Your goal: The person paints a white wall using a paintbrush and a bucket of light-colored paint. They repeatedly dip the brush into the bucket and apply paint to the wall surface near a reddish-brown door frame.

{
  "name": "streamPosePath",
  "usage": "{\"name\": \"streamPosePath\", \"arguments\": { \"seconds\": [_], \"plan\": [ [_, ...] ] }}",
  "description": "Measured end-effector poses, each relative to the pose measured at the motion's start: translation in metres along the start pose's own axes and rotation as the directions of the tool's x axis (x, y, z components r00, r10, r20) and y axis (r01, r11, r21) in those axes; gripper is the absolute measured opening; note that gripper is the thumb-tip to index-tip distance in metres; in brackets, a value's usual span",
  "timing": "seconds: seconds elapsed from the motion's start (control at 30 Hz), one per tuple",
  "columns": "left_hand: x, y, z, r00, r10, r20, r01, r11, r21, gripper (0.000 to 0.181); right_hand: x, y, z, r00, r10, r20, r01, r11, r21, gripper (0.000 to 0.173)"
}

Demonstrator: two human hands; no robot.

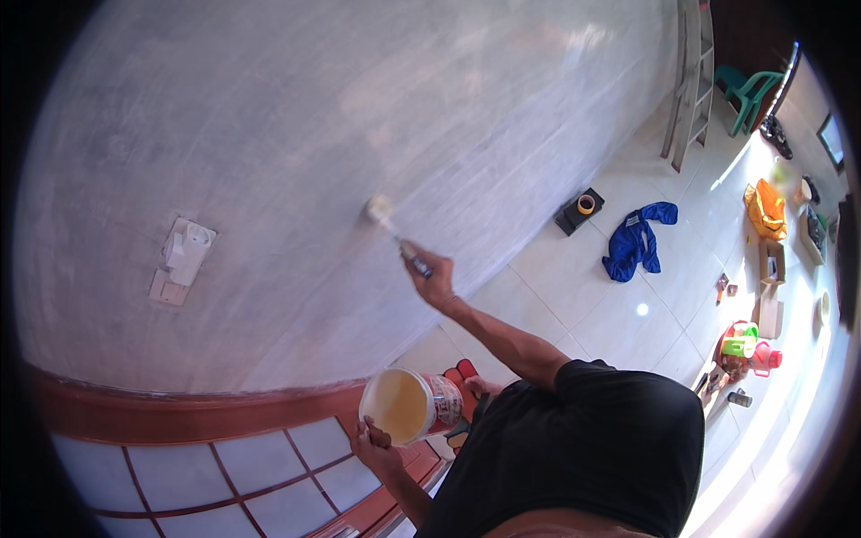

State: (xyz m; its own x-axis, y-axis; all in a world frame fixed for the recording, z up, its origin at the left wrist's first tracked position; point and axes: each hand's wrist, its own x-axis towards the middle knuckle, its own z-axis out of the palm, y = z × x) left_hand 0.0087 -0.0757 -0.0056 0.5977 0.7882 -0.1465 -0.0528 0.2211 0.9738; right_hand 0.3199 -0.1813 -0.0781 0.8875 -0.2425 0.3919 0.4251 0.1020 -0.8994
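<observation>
My right hand (434,279) grips the dark handle of a paint applicator (418,259). Its pale round head (379,208) meets the grey-white wall (269,134); whether it is a brush or a small roller I cannot tell. Lower down, my left hand (377,447) holds a plastic paint bucket (444,403) by its rim, tilted with its mouth towards the wall. Cream-yellow paint (403,407) is visible inside the bucket, whose outside bears a printed red and white label.
A white socket with a plug (192,250) sits on the wall, left of a reddish-brown wooden frame with panes (269,464). On the tiled floor are a blue garment (632,245), a tape roll (586,204) on a dark box, and a ladder (693,87).
</observation>
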Motion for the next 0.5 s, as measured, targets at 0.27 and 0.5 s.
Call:
{"name": "streamPosePath", "arguments": {
  "seconds": [0.27,0.5],
  "plan": [
    [-0.001,0.002,0.006,0.999,0.019,-0.040,-0.018,0.999,0.028,0.022,-0.033,-0.029,0.049,0.826,0.002,0.563,-0.085,0.989,0.122,0.029],
    [-0.006,0.007,0.016,0.996,0.041,-0.074,-0.039,0.999,0.034,0.023,0.074,0.023,-0.039,0.931,0.005,0.364,-0.029,0.998,0.059,0.024]
  ]
}}
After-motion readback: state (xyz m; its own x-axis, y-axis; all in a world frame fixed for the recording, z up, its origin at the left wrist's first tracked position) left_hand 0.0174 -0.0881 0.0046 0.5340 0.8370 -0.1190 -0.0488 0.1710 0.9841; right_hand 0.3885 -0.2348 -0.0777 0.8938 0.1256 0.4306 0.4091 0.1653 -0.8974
